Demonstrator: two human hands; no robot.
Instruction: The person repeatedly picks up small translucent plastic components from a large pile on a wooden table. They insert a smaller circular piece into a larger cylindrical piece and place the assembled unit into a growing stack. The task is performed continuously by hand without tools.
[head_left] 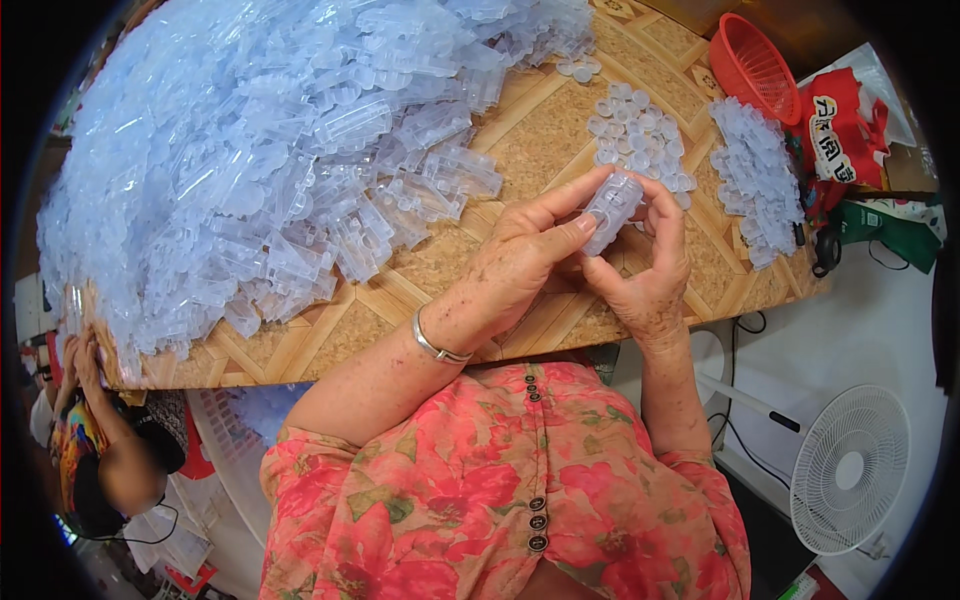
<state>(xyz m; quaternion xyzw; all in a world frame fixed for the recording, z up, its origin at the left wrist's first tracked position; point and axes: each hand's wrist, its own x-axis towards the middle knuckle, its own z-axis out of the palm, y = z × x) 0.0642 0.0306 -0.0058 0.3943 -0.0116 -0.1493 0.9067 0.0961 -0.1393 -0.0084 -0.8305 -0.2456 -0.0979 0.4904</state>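
Between my two hands, above the front edge of the table, is a clear plastic case [613, 212], tilted, with rounded shapes inside it. My left hand [535, 240] grips it from the left, thumb lying along its side. On the right, my right hand [652, 265] closes round it, fingers at its upper end and thumb near its lower end. Just beyond my hands lies a group of small round clear caps [637, 128]. Farther left a big heap of similar clear plastic pieces [290, 150] covers much of the table.
The wood-patterned table [540, 125] has a curved edge. At the right are a smaller pile of clear parts [757, 180], a red basket [752, 70], a red bag [845, 130] and black scissors [826, 250]. A white fan [850, 470] stands lower right. Another person's hands [82, 362] are far left.
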